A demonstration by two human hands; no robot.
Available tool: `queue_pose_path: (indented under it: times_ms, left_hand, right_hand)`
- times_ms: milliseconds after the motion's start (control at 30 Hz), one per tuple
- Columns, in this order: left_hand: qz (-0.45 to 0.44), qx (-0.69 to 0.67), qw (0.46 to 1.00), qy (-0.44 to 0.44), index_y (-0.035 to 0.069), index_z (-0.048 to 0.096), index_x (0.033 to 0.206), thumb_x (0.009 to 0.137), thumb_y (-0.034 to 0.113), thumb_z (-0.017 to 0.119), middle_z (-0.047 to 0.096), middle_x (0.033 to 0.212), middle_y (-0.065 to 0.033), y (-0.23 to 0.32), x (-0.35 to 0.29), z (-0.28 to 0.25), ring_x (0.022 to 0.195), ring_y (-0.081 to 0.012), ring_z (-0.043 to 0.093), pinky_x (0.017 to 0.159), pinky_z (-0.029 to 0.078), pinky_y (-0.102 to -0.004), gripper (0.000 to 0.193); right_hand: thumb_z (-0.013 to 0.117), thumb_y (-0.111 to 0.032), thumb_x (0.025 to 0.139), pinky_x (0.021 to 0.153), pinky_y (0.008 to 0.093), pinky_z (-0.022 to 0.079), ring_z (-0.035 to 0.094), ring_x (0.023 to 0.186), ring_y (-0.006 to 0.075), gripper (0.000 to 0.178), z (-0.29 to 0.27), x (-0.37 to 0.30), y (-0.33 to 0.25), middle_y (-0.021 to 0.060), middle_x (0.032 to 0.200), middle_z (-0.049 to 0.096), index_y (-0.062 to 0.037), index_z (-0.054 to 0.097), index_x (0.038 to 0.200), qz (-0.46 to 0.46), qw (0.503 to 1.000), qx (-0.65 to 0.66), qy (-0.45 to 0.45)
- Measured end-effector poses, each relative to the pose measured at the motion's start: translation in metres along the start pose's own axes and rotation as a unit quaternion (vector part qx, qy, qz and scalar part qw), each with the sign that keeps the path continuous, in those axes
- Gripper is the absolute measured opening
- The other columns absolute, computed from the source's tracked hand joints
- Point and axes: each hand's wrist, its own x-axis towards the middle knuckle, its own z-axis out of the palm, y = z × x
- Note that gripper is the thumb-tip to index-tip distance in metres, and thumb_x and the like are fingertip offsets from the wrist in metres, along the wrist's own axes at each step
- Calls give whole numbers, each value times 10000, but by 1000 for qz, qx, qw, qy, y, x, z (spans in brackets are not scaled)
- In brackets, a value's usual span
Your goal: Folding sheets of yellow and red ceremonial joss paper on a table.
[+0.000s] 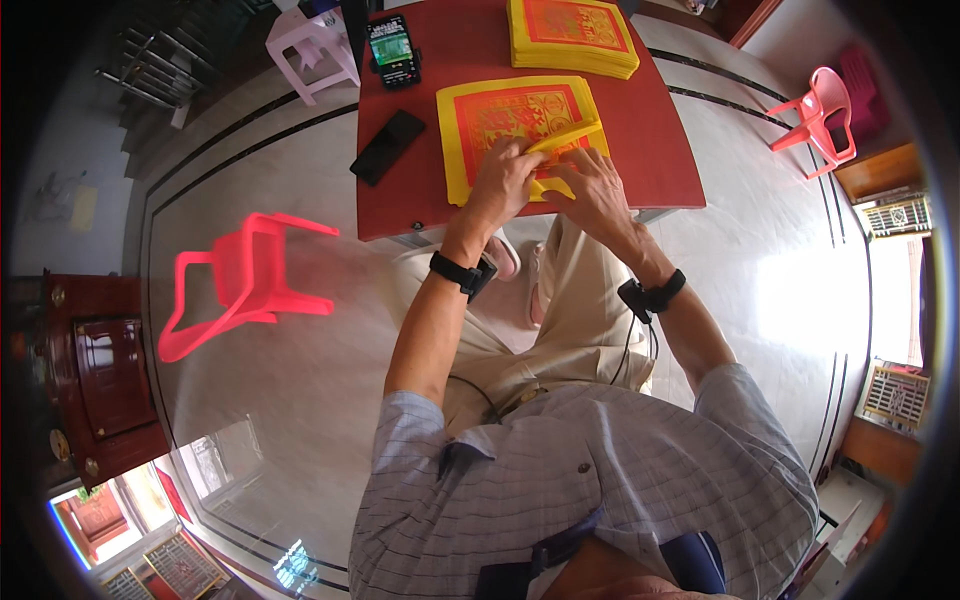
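Observation:
A stack of yellow joss paper [490, 110] printed in red and gold lies near the front edge of the red table [655, 150]. On its right part, a sheet of joss paper [570, 134] is partly folded or rolled over, its yellow back showing as a narrow slanting strip. My left hand [503, 182] grips the sheet's left end with bent fingers. Close beside it, my right hand [593, 190] has its fingers bent over the sheet's lower right part. My fingers hide some of the fold.
A second joss paper stack [575, 35] lies at the far side of the table. A lit phone [393, 50] and a dark phone [388, 146] are on the left. Pink chairs [250, 270] stand on the floor at both sides, and a pale stool [310, 50] stands far left.

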Motion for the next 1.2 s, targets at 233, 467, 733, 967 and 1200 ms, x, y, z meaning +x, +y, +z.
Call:
queue_pose_path:
  times_ms: [233,467,733,967,1200]
  left_hand:
    - [1,4,1000,2,62,756,1174,840,-54,717,700,1105,-180,0,0,1,1107,-391,627,987,523,-476,356]
    - [3,-1,1000,10,56,765,1150,842,-67,711,706,1124,-159,0,1,1,1106,-375,635,982,529,-468,336]
    - [-2,5,1000,3,37,772,1125,804,-105,669,696,1139,-155,3,0,0,1104,-360,616,1002,529,-448,366]
    - [-9,-2,1000,-1,50,769,1136,833,-89,686,702,1129,-149,1,1,1,1109,-365,624,987,527,-454,344]
    - [1,-1,1000,10,39,769,1116,811,-108,657,692,1119,-155,1,-1,1,1103,-362,617,1000,526,-450,357]
  right_hand:
    - [829,-197,812,971,447,497,610,1138,303,286,-3,4,2,79,1149,667,-110,785,1081,-7,1000,-7,14]
    - [834,-204,812,979,445,491,610,1137,302,295,-1,5,2,78,1145,670,-95,778,1081,-8,1000,-14,15]
    - [848,-201,808,989,475,482,594,1148,320,355,0,5,4,96,1176,648,-102,756,1137,-11,1000,-3,0]
    - [840,-196,815,993,474,485,600,1140,318,324,2,5,6,97,1177,652,-103,769,1117,-6,1000,-1,2]
    - [822,-179,830,1003,464,484,601,1144,314,295,-3,4,1,98,1177,659,-111,782,1115,4,1000,5,4]
